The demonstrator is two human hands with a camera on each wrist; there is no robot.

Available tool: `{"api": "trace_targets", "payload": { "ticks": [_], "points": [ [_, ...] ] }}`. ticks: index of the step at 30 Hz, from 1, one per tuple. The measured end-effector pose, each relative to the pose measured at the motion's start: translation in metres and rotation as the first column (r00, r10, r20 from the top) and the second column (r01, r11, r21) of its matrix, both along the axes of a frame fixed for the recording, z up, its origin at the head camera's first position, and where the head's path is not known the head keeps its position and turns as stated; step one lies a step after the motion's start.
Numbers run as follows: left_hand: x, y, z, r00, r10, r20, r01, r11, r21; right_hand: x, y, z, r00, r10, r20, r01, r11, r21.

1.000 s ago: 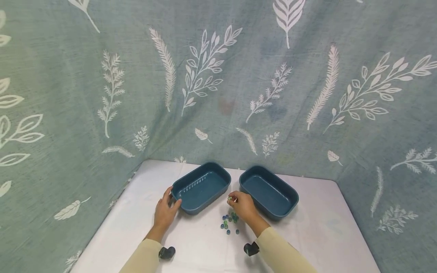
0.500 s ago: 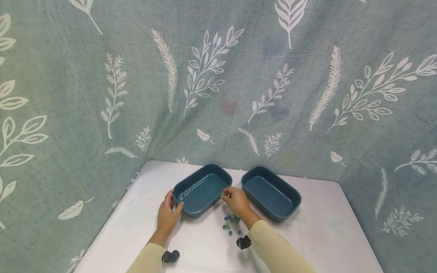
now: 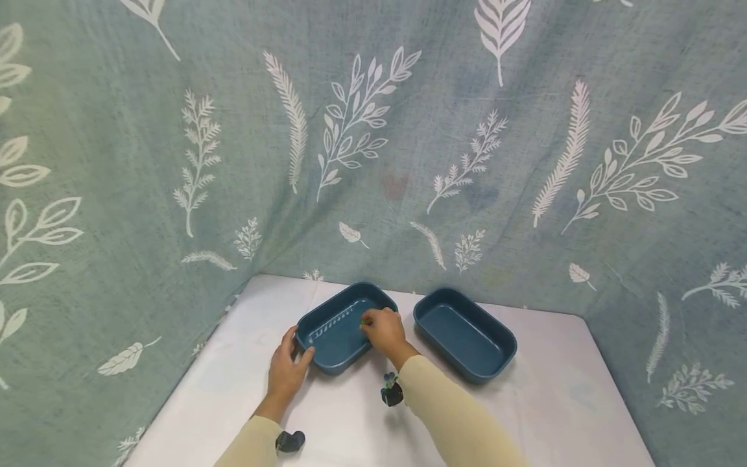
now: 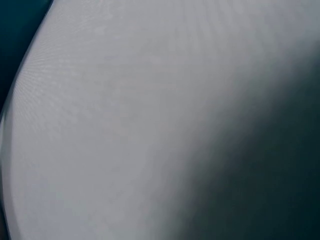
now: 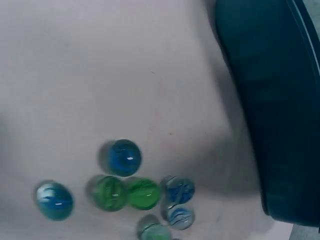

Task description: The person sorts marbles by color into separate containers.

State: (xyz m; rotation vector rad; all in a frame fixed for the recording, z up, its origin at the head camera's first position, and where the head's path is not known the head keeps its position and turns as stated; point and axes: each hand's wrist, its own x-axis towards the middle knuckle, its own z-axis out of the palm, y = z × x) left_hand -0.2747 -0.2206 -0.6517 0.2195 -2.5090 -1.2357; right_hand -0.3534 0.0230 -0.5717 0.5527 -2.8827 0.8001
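In the head view my left hand (image 3: 286, 371) holds the near-left corner of the left dark-blue tray (image 3: 338, 367), with its thumb and fingers around the corner. My right hand (image 3: 385, 331) reaches over this tray's right rim and pinches a green marble (image 3: 365, 322) above the tray floor. Several blue and green glass marbles lie on the cloth; a blue marble (image 5: 125, 157) and a bright green marble (image 5: 144, 193) stand out in the right wrist view. From the head, the wrist camera and sleeve partly hide the group. Neither hand shows in the wrist views.
A second dark-blue tray (image 3: 455, 366) stands to the right, a short gap from the first. White cloth (image 3: 332, 415) covers the table. Behind and at both sides hangs a green leaf-patterned curtain (image 3: 362, 253). A dark tray wall (image 5: 280, 125) fills the right wrist view's right side.
My right hand has moved left and away from me, from above the loose marbles to over the left tray, carrying the green marble. The left hand has stayed at the tray corner.
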Motion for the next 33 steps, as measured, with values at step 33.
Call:
{"api": "trace_targets", "payload": {
  "ticks": [33],
  "points": [
    [0.004,0.003,0.003,0.999,-0.009,-0.034,0.010,1.000,0.013,-0.018,-0.075,-0.008,0.889,-0.071,0.453,0.250,0.903,-0.349]
  ]
}}
